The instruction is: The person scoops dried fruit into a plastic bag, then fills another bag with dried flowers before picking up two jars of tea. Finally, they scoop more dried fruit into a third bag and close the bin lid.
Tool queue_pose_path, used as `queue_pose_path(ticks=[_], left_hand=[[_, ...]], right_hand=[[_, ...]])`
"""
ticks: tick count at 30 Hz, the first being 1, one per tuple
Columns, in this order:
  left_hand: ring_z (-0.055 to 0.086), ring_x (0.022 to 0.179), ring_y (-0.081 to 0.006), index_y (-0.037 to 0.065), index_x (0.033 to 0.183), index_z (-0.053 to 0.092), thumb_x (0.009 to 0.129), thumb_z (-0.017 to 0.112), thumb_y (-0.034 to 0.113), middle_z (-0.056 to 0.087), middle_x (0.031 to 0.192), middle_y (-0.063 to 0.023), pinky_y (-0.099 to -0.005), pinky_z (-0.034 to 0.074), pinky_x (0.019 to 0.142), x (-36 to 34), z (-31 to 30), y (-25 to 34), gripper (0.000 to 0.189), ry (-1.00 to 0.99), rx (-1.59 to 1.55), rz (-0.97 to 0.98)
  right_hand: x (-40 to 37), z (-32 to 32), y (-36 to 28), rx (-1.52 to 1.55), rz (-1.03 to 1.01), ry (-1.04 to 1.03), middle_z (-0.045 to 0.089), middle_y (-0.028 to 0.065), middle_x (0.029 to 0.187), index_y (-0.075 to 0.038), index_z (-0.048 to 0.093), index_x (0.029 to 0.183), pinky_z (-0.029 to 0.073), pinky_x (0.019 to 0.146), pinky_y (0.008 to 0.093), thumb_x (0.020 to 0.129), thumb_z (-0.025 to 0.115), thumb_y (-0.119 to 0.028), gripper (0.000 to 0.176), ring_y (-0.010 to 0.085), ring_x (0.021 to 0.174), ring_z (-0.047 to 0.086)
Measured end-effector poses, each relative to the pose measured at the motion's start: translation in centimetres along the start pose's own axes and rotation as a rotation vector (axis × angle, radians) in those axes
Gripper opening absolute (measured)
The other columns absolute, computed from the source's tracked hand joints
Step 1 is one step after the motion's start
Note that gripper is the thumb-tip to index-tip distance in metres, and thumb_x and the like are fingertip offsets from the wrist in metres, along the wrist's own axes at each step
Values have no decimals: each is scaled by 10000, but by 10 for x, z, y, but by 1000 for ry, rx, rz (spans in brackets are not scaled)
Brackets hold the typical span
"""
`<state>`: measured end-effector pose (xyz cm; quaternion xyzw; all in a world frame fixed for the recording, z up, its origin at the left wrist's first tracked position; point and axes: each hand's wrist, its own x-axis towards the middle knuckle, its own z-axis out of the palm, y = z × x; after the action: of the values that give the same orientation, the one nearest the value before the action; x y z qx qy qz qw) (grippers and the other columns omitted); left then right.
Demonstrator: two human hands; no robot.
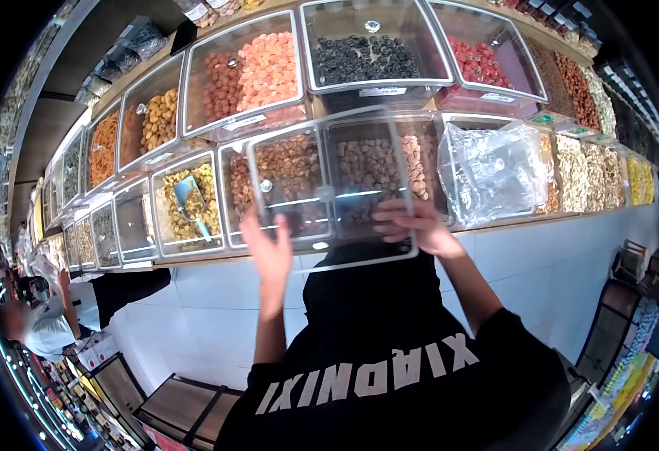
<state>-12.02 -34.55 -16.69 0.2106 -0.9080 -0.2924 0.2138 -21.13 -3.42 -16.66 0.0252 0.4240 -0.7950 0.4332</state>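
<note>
Both of my hands are raised to a clear plastic bin lid with a small round knob, swung up in front of a two-part bin of brown dried pieces. My left hand presses flat against the lid's lower left edge. My right hand grips its lower right edge, fingers curled over it. A crumpled clear plastic bag lies over the bin just right of my right hand; whether a finger holds it I cannot tell. My black shirt with white letters fills the bottom.
A sloped wall of clear bins holds orange pieces, black dried fruit, red pieces and pale nuts. A blue scoop lies in a yellowish bin. Another person in white stands far left. White tiled counter front below.
</note>
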Motion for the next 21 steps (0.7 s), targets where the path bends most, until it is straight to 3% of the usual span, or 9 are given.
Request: queue_pose_path(ticks=[2,4,9,12,13,17,20,21], left_hand=[[538,1121,-424,-43,1313,507,905,689,276,531,1259,-251,-483,428,986,2,30,44,549,-39,135,271],[533,1127,-436,-31,1343,483,889,700,280,508,1286,-269,-480,438,979,1,66,75,591,-196,-194,316],[562,1092,-448,20,1343,486,904,672,239,553,1178,-251,-472,484,914,-2,116,141,525,-671,-293,107],[631,841,-360,37,1325,509,918,661,199,569,1156,-219,-436,509,791,4,149,127,463,-414,-275,338],[628,797,-350,33,1276,537,924,652,172,588,1110,-218,-440,509,749,4,153,128,396,-435,-257,259],[638,837,-373,21,1190,579,905,660,106,624,1035,-219,-451,502,743,10,165,132,308,-417,-272,179],[611,988,-442,81,1238,540,929,628,162,601,1150,-211,-509,506,817,15,163,138,332,-516,-152,141],[619,956,-444,91,1215,538,907,644,154,609,1109,-212,-518,511,789,15,168,132,332,-524,-51,173]], right_hand=[[-29,-26,-20,-87,-67,79,659,236,1206,76,532,1324,617,813,393,927,600,-33,418,326,1077,684],[-42,-52,-30,-189,-144,115,664,229,1200,70,556,1304,618,806,394,913,573,12,396,321,1052,692],[-45,-83,-38,-153,-126,229,668,213,1194,57,555,1307,622,798,406,933,592,-20,384,325,1026,700],[-36,-97,-30,-39,-105,201,662,212,1206,57,545,1314,617,817,421,945,609,-54,391,322,1041,696],[-31,-100,-28,-55,-99,210,659,212,1212,60,547,1308,617,817,410,949,603,-53,381,318,1049,693],[-21,-117,-27,-22,-104,152,654,221,1214,57,551,1309,601,829,361,943,603,-60,388,300,1053,691],[-8,-130,-23,-53,-147,98,695,157,1159,47,585,1274,587,753,344,941,605,-79,357,245,991,705],[-8,-128,-26,-214,-120,131,708,143,1119,38,601,1251,575,736,348,940,605,-90,337,246,957,707]])
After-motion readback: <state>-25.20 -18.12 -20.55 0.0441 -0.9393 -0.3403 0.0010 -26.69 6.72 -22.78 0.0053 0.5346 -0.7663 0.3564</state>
